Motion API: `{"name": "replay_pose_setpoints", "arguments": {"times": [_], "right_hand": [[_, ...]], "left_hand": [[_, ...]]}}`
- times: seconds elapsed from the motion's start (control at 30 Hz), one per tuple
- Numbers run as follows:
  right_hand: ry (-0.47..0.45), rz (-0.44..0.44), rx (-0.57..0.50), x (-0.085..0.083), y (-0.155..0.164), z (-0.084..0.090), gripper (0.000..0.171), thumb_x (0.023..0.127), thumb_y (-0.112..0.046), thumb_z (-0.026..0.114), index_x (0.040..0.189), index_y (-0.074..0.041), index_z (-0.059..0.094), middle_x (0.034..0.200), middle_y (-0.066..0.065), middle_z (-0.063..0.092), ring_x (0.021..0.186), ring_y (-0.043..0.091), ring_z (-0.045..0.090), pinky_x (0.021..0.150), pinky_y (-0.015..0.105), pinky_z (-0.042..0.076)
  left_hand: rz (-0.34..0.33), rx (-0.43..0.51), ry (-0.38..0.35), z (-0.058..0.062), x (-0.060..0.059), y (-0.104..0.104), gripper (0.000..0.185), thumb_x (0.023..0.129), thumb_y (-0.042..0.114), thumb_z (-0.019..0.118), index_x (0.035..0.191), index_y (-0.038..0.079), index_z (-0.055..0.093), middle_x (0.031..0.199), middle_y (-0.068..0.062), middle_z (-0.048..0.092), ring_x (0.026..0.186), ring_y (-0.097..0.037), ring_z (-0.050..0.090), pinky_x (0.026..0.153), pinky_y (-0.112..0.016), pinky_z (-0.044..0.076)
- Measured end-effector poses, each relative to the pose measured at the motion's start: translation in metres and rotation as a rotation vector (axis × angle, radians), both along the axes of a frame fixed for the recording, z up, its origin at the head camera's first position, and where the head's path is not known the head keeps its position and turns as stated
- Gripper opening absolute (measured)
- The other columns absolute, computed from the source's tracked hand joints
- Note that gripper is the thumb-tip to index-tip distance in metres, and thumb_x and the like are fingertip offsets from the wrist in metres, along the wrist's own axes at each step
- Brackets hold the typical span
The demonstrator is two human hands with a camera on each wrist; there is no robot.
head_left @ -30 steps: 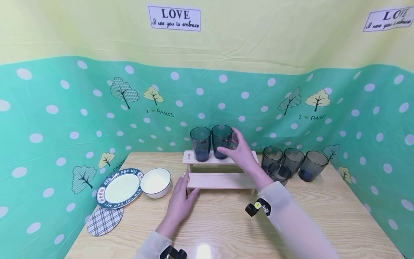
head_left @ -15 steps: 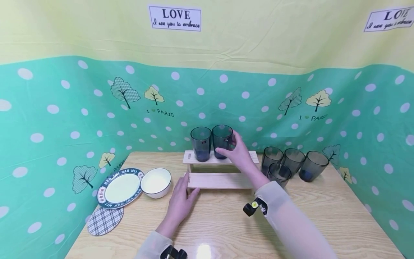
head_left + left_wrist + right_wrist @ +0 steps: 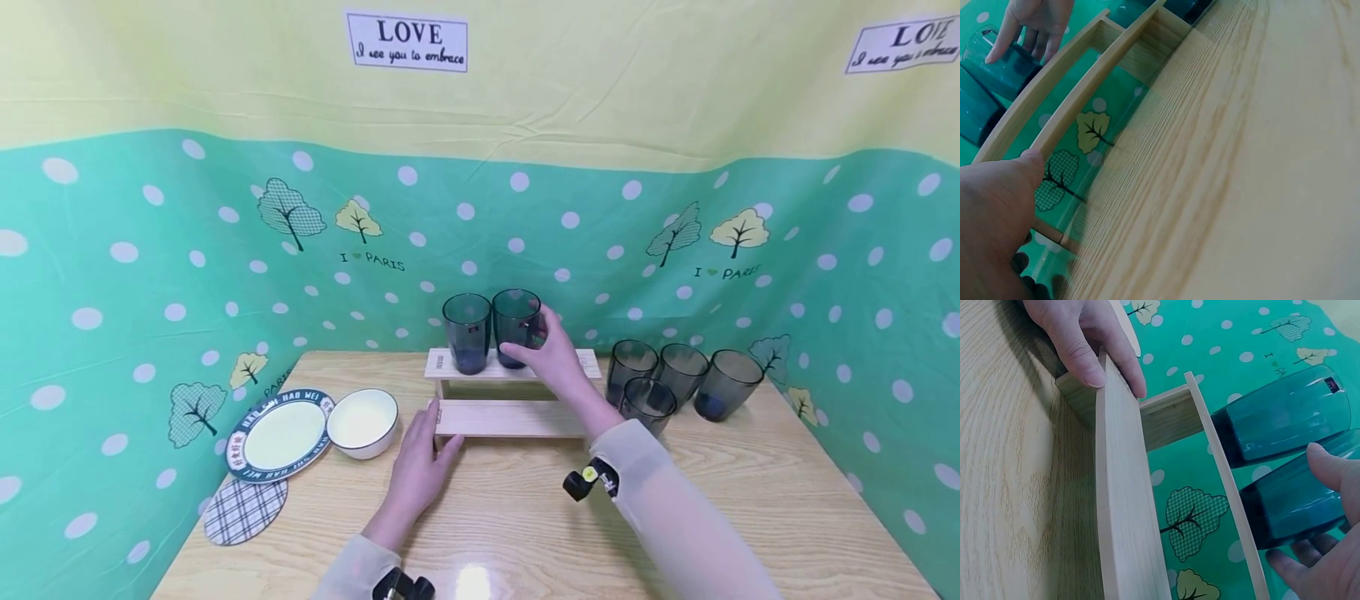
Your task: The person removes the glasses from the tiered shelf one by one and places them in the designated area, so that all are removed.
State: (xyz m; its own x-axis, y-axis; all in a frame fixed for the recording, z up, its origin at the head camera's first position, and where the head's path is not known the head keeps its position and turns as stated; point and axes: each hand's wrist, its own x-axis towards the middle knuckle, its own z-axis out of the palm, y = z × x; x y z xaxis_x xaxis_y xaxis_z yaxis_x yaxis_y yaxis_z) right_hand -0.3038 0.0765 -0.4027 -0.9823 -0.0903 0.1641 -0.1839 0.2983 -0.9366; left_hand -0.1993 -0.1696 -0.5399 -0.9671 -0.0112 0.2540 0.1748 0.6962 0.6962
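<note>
I see a light wooden table (image 3: 525, 517) carrying, at far centre, a two-step wooden rack (image 3: 510, 417), with two dark tumblers (image 3: 491, 329) side by side on its upper step. On the tabletop to the right of the rack I count four more dark glasses (image 3: 678, 379) in a close cluster. At the left I note a green-rimmed plate (image 3: 279, 433), a white bowl (image 3: 363, 422) just beside it, and a plaid coaster (image 3: 244, 511) nearer.
</note>
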Motion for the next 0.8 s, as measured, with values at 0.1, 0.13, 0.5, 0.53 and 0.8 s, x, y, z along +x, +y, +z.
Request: {"name": "replay_pose_setpoints", "arguments": {"times": [0.1, 0.13, 0.5, 0.53, 0.8], "right_hand": [[0.002, -0.007, 0.011, -0.0004, 0.0001, -0.0004, 0.095, 0.096, -0.026, 0.091, 0.171, -0.015, 0.034, 0.157, 0.018, 0.055, 0.148, 0.035, 0.052, 0.117, 0.050, 0.052], [0.004, -0.010, 0.016, -0.0006, 0.0002, -0.0005, 0.095, 0.096, -0.026, 0.091, 0.171, -0.014, 0.034, 0.157, 0.018, 0.055, 0.147, 0.035, 0.052, 0.117, 0.050, 0.052], [0.010, -0.029, 0.043, -0.0007, 0.0008, -0.0009, 0.092, 0.095, -0.029, 0.092, 0.168, -0.013, 0.039, 0.156, 0.017, 0.056, 0.147, 0.034, 0.053, 0.117, 0.050, 0.051], [0.012, -0.030, 0.041, -0.0003, 0.0009, -0.0008, 0.091, 0.095, -0.029, 0.092, 0.167, -0.013, 0.039, 0.155, 0.017, 0.057, 0.147, 0.034, 0.053, 0.118, 0.050, 0.051], [0.029, -0.034, 0.045, 0.0072, 0.0016, 0.0004, 0.087, 0.094, -0.030, 0.093, 0.163, -0.012, 0.043, 0.150, 0.013, 0.059, 0.144, 0.031, 0.056, 0.117, 0.049, 0.052]], "left_hand": [[0.003, -0.001, 0.001, -0.0002, -0.0003, 0.0001, 0.082, 0.110, 0.036, 0.072, 0.174, 0.004, 0.031, 0.170, -0.030, 0.040, 0.160, -0.050, 0.032, 0.127, -0.068, 0.032], [0.004, -0.001, 0.000, -0.0003, -0.0004, 0.0001, 0.082, 0.110, 0.036, 0.072, 0.174, 0.004, 0.031, 0.170, -0.030, 0.040, 0.160, -0.050, 0.032, 0.127, -0.068, 0.032], [0.005, 0.001, 0.022, -0.0014, 0.0001, 0.0009, 0.082, 0.109, 0.035, 0.073, 0.172, 0.002, 0.033, 0.169, -0.029, 0.042, 0.159, -0.050, 0.034, 0.126, -0.069, 0.033], [0.005, 0.002, 0.026, -0.0017, 0.0001, 0.0010, 0.082, 0.109, 0.035, 0.073, 0.172, 0.002, 0.033, 0.169, -0.029, 0.042, 0.159, -0.050, 0.034, 0.126, -0.069, 0.033], [0.003, 0.013, 0.010, -0.0024, 0.0004, 0.0005, 0.083, 0.109, 0.036, 0.073, 0.173, 0.004, 0.031, 0.170, -0.030, 0.039, 0.160, -0.050, 0.031, 0.127, -0.069, 0.032]]}}
